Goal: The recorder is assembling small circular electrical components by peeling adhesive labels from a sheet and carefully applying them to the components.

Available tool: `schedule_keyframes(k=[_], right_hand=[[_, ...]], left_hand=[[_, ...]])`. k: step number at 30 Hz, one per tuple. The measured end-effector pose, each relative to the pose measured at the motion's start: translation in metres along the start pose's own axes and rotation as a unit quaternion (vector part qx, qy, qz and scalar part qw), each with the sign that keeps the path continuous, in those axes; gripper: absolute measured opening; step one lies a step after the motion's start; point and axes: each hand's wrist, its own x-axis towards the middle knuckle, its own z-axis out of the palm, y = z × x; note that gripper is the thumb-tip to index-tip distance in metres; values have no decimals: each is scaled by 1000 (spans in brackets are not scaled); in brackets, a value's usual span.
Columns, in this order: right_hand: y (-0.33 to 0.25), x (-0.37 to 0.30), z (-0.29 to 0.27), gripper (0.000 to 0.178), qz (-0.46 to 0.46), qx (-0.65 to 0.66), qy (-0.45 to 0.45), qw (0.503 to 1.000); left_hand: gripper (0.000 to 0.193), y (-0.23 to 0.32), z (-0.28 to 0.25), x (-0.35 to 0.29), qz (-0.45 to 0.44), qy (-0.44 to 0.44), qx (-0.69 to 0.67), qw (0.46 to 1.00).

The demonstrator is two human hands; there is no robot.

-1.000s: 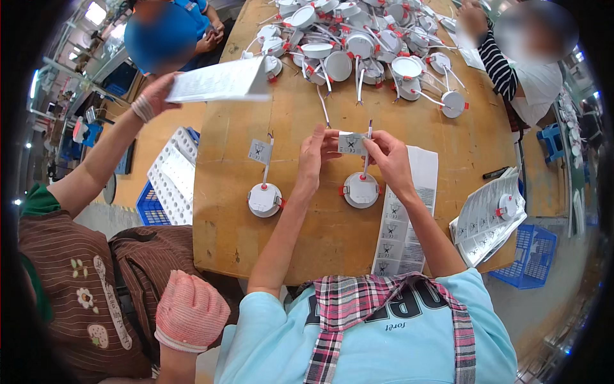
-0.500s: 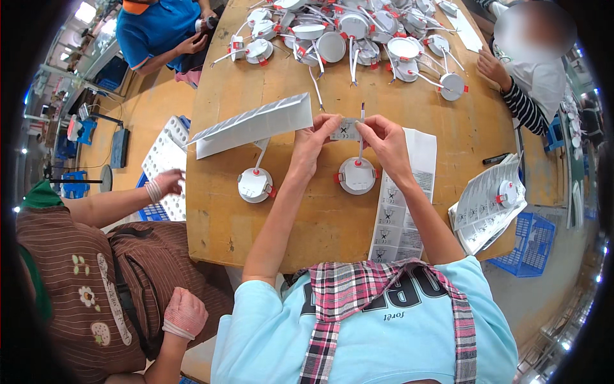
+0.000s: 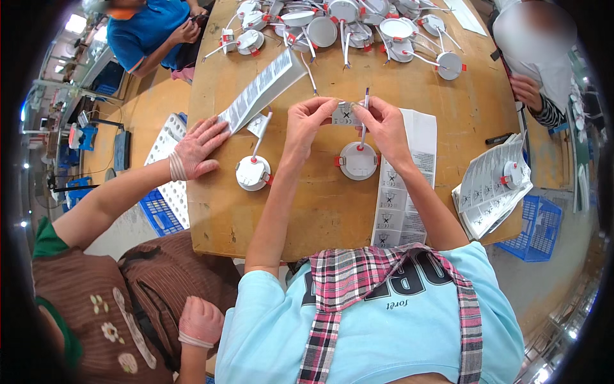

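Note:
Between both hands, a small silver printed label (image 3: 344, 114) is held stretched beside an upright white cable (image 3: 364, 136). My left hand (image 3: 306, 125) pinches the label's left end. My right hand (image 3: 385, 130) pinches its other end right at the cable, and its fingertips partly hide where the two meet. That cable rises from a round white downlight (image 3: 357, 161) with red clips, lying on the table below my hands. A second downlight (image 3: 253, 173) lies to the left; a label (image 3: 258, 125) hangs on its cable.
A strip of labels (image 3: 419, 137) lies under my right forearm. A co-worker's hand (image 3: 199, 149) touches a folded label sheet (image 3: 265, 89) at left. Downlights (image 3: 322, 31) are heaped at the far side. Label sheets (image 3: 480, 208) and a black marker (image 3: 499, 139) lie at right.
The co-worker's hand at left has reached onto the table to the folded label sheet, which has tilted. My hands stay on the label, their pinch hardly changed. The whole view has shifted slightly.

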Motion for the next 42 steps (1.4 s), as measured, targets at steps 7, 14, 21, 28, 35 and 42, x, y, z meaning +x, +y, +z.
schedule_keyframes(k=[7,14,21,28,35,42], right_hand=[[1,-2,1,20,-24,-20,15,999],[6,0,0,21,-16,-23,26,999],[9,2,-2,21,-16,-30,30,999],[7,2,0,21,-8,-16,9,1000],[9,1,-2,22,-5,-29,6,1000],[2,0,-2,22,2,-16,-21,1000]], left_hand=[[21,9,4,-1,-3,-7,95,995],[19,10,7,1,21,5,211,977],[19,11,8,2,24,13,187,982],[22,12,1,3,-9,-39,233,972],[20,13,-6,3,6,-29,199,979],[20,24,0,4,-19,-73,241,968]])
